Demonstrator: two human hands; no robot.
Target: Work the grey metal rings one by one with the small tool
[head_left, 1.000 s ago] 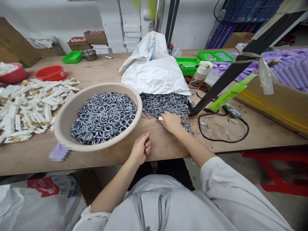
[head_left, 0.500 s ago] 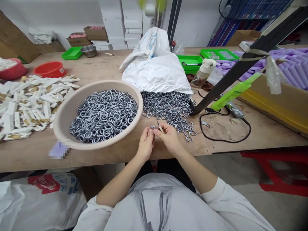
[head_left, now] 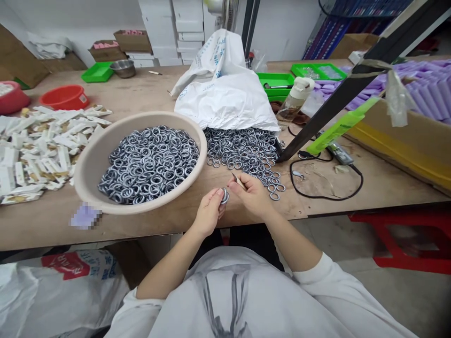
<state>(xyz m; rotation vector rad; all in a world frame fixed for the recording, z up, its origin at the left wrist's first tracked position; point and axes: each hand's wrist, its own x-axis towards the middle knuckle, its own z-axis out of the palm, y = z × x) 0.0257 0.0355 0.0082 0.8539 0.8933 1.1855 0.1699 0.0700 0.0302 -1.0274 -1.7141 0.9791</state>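
Observation:
Between the thumb and fingers of my left hand is a dark grey ring, held tilted above the table's front edge. My right hand, a little to the right and apart from it, is closed around a thin pointed blade tool whose dark tip points up and left. Beyond my hands a heap of loose grey rings spills out of a white sack. To the left stands a wide beige basin filled with rings of the same kind.
White strips lie piled at the left, near a red bowl. A slanted black post rises at the right, beside a looped black cable and a carton of purple packets. Green trays stand at the back.
My hands have drawn apart. The ring now shows more fully in my left hand, and the blade in my right hand has come away from it. The view has shifted slightly.

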